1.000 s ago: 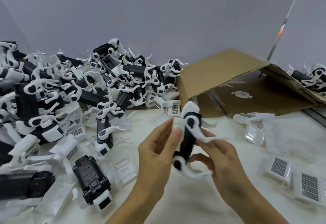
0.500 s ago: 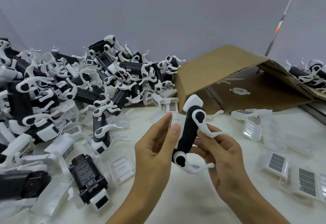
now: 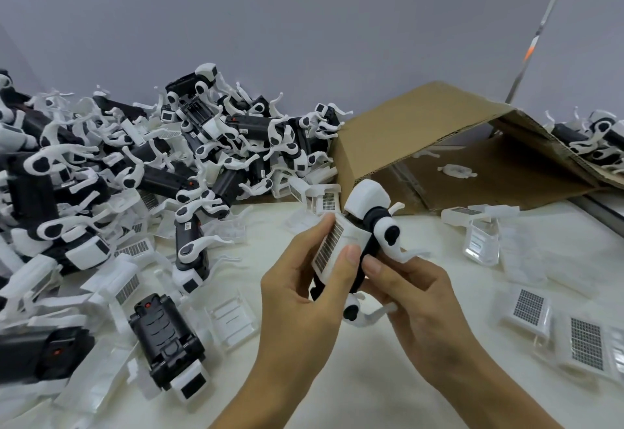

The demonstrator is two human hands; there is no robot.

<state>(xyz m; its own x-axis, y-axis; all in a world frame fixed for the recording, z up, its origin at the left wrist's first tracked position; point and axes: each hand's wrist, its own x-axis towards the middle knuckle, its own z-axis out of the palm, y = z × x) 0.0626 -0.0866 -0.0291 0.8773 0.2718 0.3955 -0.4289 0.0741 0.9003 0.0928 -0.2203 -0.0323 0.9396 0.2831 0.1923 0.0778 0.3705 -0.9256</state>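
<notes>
Over the table (image 3: 263, 232), toy (image 3: 366, 197) near-upright (white end up), left fingers (image 3: 350, 255), right fingers (image 3: 374, 267) clamped on it.

A big heap (image 3: 135, 171) of black-and-white units filled the left of the table (image 3: 388, 395), banked up against the grey wall (image 3: 304, 23). In front of it, one black unit (image 3: 165, 340) lay apart from the rest, just beside a clear cover (image 3: 233, 322). A cardboard box (image 3: 422, 131) lay on its side, mouth open, with a single white piece (image 3: 456, 170) inside. Past its right flap sat a smaller heap (image 3: 601, 138). Grid-printed covers (image 3: 528, 308) lay scattered on the right, and a thin pole (image 3: 537, 33) with an orange mark slanted up the wall.
</notes>
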